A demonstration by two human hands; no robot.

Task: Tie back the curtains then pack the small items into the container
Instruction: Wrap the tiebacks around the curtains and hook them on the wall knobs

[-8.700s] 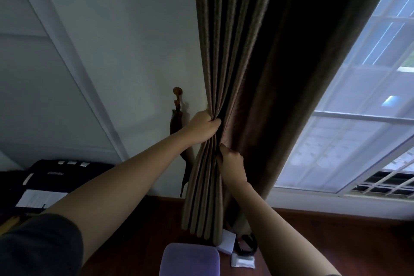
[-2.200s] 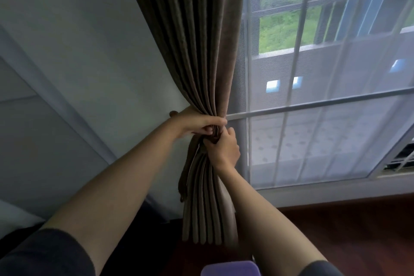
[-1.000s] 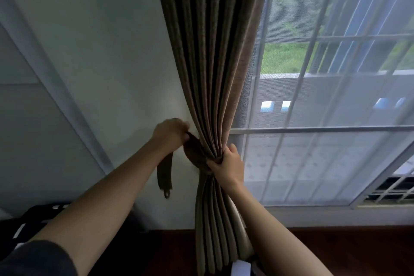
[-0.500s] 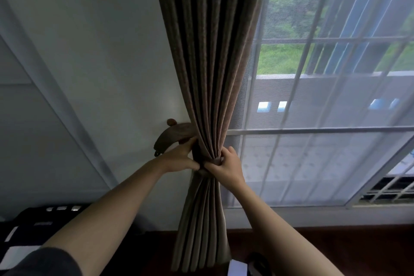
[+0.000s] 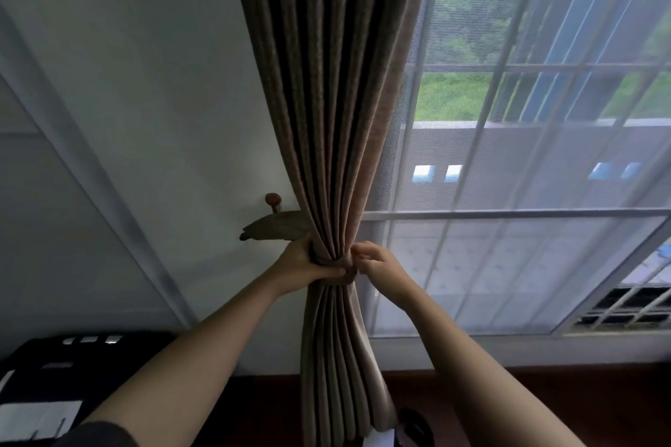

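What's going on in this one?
A person is tying back the brown curtain beside the window. The left hand grips the gathered folds at the waist, while the right hand pinches the tieback wrapped round them. The tieback's other end runs toward the wall hook.

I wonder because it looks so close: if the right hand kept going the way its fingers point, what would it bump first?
The gathered curtain, right where the tieback cinches it. The right hand points leftward and looks almost touching it; the left hand grips the far side.
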